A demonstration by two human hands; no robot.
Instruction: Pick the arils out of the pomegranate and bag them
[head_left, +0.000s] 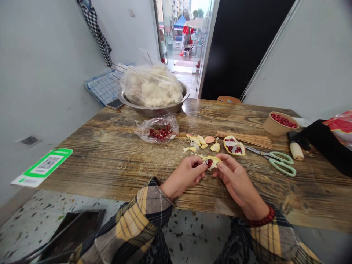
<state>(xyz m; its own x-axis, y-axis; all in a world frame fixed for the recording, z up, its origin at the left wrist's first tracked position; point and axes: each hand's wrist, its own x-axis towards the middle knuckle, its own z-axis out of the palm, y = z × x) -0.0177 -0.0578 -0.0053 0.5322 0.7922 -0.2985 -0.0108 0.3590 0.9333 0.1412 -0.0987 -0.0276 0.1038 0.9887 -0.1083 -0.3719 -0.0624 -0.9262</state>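
Observation:
Between my two hands, just above the table (pixel 110 168), is a piece of pomegranate (pixel 211 162) with yellow peel and red seeds. The fingers of my left hand (pixel 185 174) are closed around its left side. My right hand (pixel 235 179) pinches the peel at the right edge. Beyond them lie scraps of yellow peel (pixel 215 147) and a larger pomegranate chunk (pixel 234 146) with seeds showing. A clear plastic bag (pixel 141 132) holding red seeds (pixel 161 132) rests farther left.
Green-handled scissors (pixel 280 163) and thin wooden skewers (pixel 244 138) lie to the right. A paper bowl of red seeds (pixel 279 126) and a knife-like tool with a pale handle (pixel 297 151) are farther right. At the back stands a metal basin (pixel 154 110) with a bag of whitish food (pixel 159 91).

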